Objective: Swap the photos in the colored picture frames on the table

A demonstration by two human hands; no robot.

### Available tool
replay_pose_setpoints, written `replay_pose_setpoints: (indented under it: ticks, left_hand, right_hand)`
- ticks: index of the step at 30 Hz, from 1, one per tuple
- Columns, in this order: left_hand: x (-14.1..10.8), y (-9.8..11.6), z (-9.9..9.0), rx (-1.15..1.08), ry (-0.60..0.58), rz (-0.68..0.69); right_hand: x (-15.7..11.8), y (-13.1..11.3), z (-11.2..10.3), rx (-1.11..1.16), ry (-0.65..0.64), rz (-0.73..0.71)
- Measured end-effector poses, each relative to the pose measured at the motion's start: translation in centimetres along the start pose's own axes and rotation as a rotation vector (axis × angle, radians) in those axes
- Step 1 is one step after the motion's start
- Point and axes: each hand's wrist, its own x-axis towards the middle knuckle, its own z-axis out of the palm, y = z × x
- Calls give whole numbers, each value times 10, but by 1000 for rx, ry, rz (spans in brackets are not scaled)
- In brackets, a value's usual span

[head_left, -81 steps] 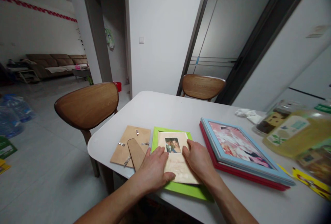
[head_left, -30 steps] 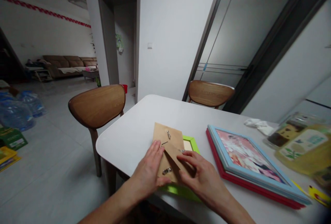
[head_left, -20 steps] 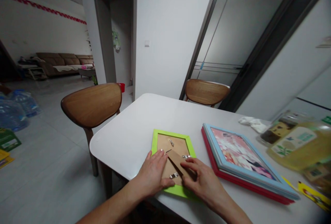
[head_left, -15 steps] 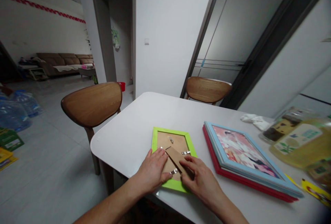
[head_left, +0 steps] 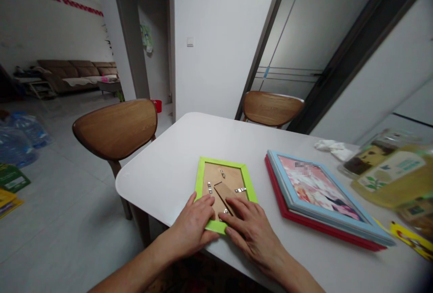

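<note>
Green frame (head_left: 200, 176) back-up on worktop (head_left: 162, 167). Left hand (head_left: 192, 226) rests outstretched over its lower-left edge; right hand (head_left: 251, 230), fingers spread, covers the lower-right. Neither grips.

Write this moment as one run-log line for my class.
left hand: on green frame; right hand: on stand flap; to the right: blue frame

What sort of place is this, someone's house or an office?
Most likely someone's home, at the dining spot: a white table has wooden chairs around it, and a long brown sofa stands in what looks like a living room beyond.
</note>
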Motion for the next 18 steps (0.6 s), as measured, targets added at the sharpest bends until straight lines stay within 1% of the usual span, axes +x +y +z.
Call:
replay_pose_setpoints:
  ticks: [4, 7, 9, 11, 13, 15, 18]
  left_hand:
    - [1, -3, 1, -27, 24, 0]
    - [1, -2, 0, -48, 23, -5]
    - [1, -1, -1, -55, 22, -14]
    - [1, 0, -2, -54, 19, -14]
    - [0, 0, -3, -50, 15, -9]
    - [0, 1, -3, -50, 9, -12]
    - [0, 1, -3, -56, 6, -20]
  right_hand:
    - [1, -2, -3, 42, -29, -10]
    - [-1, 0, -2, 64, 2, -25]
    - [-1, 5, -1, 81, 41, 4]
    - [0, 15, 1, 80, 93, 108]
    - [4, 28, 2, 55, 109, 261]
    - [10, 39, 3, 22, 67, 385]
    - [21, 49, 4, -9, -2, 464]
